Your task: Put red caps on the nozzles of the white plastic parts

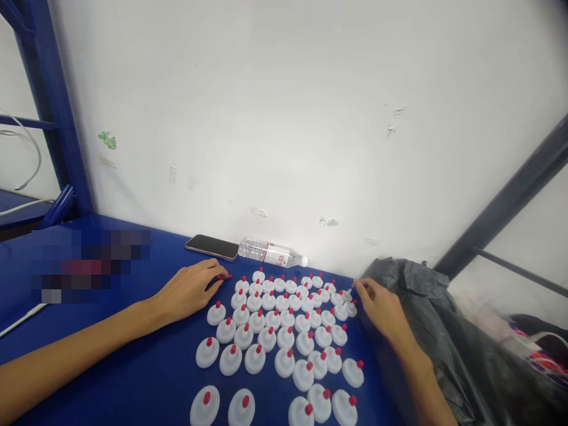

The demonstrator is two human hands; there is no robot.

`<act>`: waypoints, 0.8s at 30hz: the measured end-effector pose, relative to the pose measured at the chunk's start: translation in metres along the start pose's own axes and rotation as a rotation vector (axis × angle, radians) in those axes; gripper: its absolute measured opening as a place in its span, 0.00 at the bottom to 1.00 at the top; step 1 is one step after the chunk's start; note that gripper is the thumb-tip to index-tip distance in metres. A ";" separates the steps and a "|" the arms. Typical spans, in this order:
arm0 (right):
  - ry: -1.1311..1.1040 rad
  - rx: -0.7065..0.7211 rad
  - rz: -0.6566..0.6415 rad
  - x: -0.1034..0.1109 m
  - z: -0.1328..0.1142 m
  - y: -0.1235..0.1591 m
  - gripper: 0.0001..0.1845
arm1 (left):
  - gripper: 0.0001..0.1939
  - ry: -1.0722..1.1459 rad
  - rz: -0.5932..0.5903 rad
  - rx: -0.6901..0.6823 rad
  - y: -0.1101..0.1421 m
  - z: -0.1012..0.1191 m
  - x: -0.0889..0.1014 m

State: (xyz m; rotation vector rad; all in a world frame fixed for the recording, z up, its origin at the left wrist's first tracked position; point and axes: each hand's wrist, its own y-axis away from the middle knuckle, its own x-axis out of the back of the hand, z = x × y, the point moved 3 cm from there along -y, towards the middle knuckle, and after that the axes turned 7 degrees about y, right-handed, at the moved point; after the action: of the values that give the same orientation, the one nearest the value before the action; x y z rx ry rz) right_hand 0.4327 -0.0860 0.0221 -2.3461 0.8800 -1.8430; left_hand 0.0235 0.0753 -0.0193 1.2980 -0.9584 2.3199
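Note:
Rows of white round caps [257,321] with a small red tip each cover the right part of the blue table. At the upper left of the rows is my left hand [197,288], its fingers bent and closed around small red tips [223,277] at the fingertips. On the opposite side, my right hand [379,303] has thumb and forefinger pinched at the bare nozzle of a white cap [347,294], which shows no red tip. The curled fingers partly hide that nozzle.
Along the white wall [284,118] lie a phone [213,247] and a clear plastic bottle [271,253] on its side. A black plastic bag [448,331] bulges at the right. Blue frame posts [57,100] rise at the left, where part of the table [106,367] is blurred out.

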 end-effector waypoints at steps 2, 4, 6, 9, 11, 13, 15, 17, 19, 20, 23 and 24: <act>-0.023 0.006 -0.041 0.004 -0.001 0.002 0.21 | 0.11 -0.003 -0.001 -0.003 0.000 -0.001 -0.001; -0.072 0.021 -0.125 0.006 -0.002 0.005 0.20 | 0.11 -0.003 -0.003 -0.007 0.000 -0.002 -0.002; -0.144 0.037 -0.230 0.006 -0.002 0.008 0.19 | 0.12 -0.001 -0.006 -0.007 0.001 -0.003 -0.003; -0.263 0.064 -0.367 0.004 0.000 0.011 0.21 | 0.13 0.000 -0.012 -0.003 0.001 -0.003 -0.004; -0.324 0.069 -0.411 0.005 0.003 0.012 0.23 | 0.13 0.000 -0.015 0.000 0.001 -0.003 -0.005; -0.367 0.062 -0.415 0.009 0.005 0.013 0.24 | 0.13 0.000 -0.015 0.000 0.001 -0.003 -0.005; -0.396 0.058 -0.396 0.015 0.005 0.014 0.24 | 0.13 0.000 -0.015 -0.003 0.001 -0.002 -0.005; -0.464 0.061 -0.360 0.022 0.000 0.016 0.23 | 0.13 0.001 -0.015 -0.010 0.001 -0.002 -0.005; -0.614 0.059 -0.340 0.027 -0.009 0.018 0.20 | 0.12 0.001 -0.015 -0.019 0.001 -0.002 -0.005; -0.702 0.058 -0.343 0.028 -0.015 0.019 0.19 | 0.12 0.001 -0.014 -0.022 0.001 -0.002 -0.005; -0.835 0.065 -0.350 0.025 -0.037 0.021 0.18 | 0.12 -0.001 -0.004 -0.029 0.001 -0.002 -0.004; -0.827 0.069 -0.333 0.023 -0.044 0.021 0.19 | 0.12 -0.001 0.003 -0.031 0.001 -0.001 -0.003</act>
State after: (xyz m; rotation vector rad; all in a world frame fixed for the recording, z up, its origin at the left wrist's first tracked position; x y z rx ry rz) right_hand 0.3874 -0.0998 0.0477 -2.9172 0.3267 -0.7416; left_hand 0.0239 0.0751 -0.0231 1.2865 -0.9925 2.2976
